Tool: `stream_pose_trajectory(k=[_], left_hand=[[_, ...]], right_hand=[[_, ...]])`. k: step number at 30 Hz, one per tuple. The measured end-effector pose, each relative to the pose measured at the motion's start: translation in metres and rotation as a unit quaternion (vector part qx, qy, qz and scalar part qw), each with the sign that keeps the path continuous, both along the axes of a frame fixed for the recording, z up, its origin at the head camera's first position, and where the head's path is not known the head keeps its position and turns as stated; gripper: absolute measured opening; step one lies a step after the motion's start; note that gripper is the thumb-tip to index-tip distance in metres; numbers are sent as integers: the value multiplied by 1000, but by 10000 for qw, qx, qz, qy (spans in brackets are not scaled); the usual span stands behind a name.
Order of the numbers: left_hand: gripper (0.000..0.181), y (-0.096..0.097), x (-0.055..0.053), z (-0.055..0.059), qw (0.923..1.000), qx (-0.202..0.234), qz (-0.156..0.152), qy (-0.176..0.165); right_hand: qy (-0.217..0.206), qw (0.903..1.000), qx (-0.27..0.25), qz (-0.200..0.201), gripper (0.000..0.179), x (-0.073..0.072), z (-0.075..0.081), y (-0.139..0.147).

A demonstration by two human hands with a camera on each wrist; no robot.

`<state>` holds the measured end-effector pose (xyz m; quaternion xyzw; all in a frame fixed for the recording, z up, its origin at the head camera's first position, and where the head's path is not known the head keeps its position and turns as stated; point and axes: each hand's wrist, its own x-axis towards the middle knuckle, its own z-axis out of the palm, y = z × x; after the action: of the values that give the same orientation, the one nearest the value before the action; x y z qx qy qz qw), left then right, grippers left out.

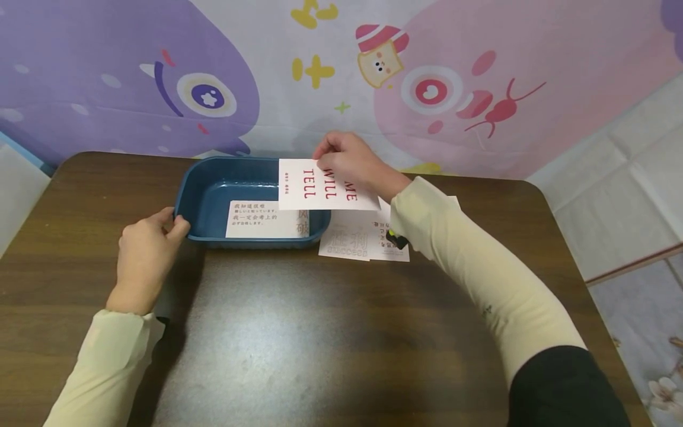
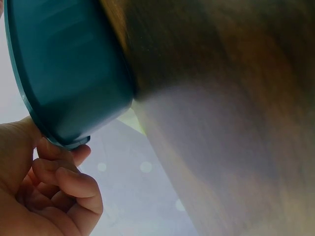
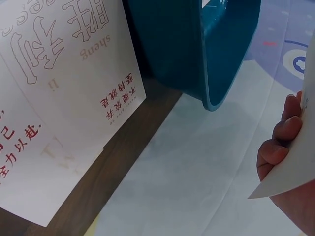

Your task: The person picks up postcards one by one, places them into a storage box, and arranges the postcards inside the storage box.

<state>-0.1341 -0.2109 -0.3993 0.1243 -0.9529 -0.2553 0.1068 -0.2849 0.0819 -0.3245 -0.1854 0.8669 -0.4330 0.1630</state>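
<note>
My left hand [image 1: 146, 255] pinches the left end of a blue tray [image 1: 248, 243]; in the left wrist view, its thumb and fingers [image 2: 76, 182] are at the tray's rim. Over the tray's right end, my right hand [image 1: 354, 163] holds a white card with red lettering [image 1: 296, 187] by its edge. The right wrist view shows that card side-on, with curled fingers [image 3: 288, 128] behind it. Inside the tray lies a printed card [image 1: 253, 219], partly covered by the held one.
Right of the tray, white printed cards [image 1: 344, 240] overlap on the brown wooden table [image 1: 320, 332], partly hidden under my right forearm. Behind the table's far edge hangs a cartoon-printed cloth [image 1: 331, 53].
</note>
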Motion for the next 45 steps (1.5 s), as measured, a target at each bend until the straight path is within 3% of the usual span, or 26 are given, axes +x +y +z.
stream_pose_trajectory(k=[45], left_hand=[[38,-1,0,0,10000,4,7,-22]], right_hand=[[97,9991,-57,406,11,0,-12,-32]])
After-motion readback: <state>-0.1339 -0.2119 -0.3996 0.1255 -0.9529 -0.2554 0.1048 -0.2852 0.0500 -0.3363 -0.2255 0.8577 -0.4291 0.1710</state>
